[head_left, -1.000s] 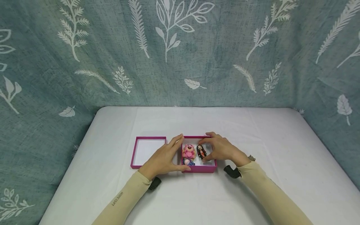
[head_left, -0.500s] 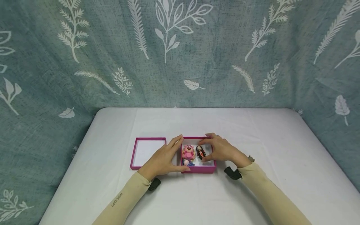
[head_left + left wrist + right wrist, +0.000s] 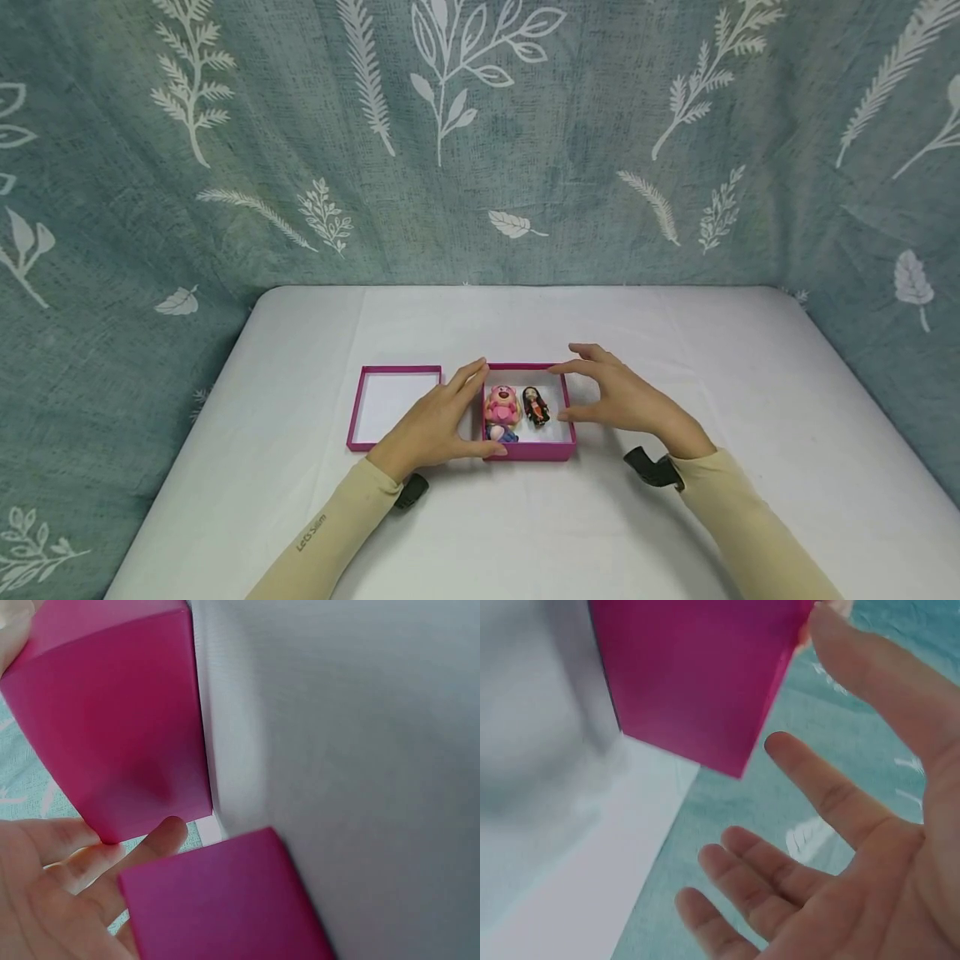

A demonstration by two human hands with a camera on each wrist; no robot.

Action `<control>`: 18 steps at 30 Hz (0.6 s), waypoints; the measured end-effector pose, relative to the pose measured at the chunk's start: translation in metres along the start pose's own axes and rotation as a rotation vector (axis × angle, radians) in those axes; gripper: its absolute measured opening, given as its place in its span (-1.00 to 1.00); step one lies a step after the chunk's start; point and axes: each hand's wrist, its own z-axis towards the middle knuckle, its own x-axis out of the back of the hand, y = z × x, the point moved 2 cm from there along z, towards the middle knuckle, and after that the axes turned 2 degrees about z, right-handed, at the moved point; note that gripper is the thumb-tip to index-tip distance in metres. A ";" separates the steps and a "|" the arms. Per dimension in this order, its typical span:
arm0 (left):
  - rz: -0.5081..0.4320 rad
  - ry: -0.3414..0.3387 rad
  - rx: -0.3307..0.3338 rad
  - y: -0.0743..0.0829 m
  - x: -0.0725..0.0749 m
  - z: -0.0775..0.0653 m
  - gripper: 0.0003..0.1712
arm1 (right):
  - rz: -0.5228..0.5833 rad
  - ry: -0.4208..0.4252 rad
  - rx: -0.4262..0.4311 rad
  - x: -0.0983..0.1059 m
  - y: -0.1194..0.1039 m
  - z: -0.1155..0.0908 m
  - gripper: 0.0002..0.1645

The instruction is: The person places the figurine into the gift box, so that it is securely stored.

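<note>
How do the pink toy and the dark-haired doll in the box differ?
Colour: the pink toy is mostly pink, while the dark-haired doll has black hair and orange on its front.
Build: the pink toy is broad and rounded; the doll is slimmer.
Place: the pink toy is at the left, right by a blue toy; the doll lies apart, further right.
Shared: both are inside the box.

Left hand [image 3: 435, 425] and right hand [image 3: 622, 398] are spread.

White-covered table [image 3: 525, 533]: magenta box [image 3: 529, 452], shallow magenta lid [image 3: 393, 403].
Box sits open side up, around mid-table; lid lies white inside up, just left of box, not touching.
</note>
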 end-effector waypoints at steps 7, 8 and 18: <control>-0.025 -0.010 0.007 0.000 -0.003 -0.003 0.32 | 0.032 0.024 0.035 0.005 0.016 -0.019 -0.26; -0.027 -0.012 0.007 0.000 -0.003 -0.003 0.32 | 0.027 0.027 0.038 0.006 0.018 -0.021 -0.27; -0.011 0.002 0.002 -0.003 -0.001 0.001 0.33 | 0.014 0.090 0.071 0.022 0.037 -0.049 -0.30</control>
